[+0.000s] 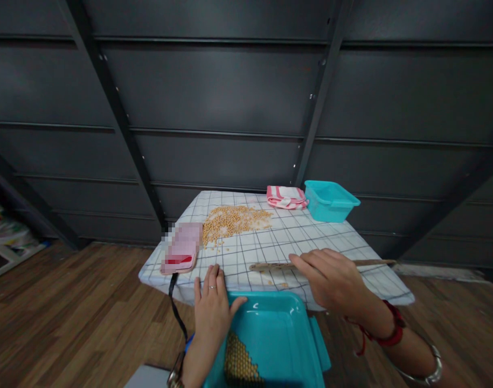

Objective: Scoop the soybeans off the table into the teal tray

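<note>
My left hand (213, 310) lies with fingers stretched out over the table's front edge, its thumb spread along the rim of a teal plastic bin (276, 323). Yellowish beans (240, 362) are heaped in the bin's near left part. Over the front right of the table, my right hand (333, 277) is closed around a long thin wooden tool (270, 267), held nearly level and sticking out on both sides. Its exact kind is hard to make out. A few beans lie close to it. Soybeans (230, 222) are spread across the middle left of the checked tablecloth (278, 237).
At the left table edge lies a phone in a pink case (183, 248), with a black strap (175, 307) hanging down. A folded red-and-white cloth (285, 197) and a teal basket (330, 202) stand at the back right. Behind the table rises a dark panelled wall (217, 91).
</note>
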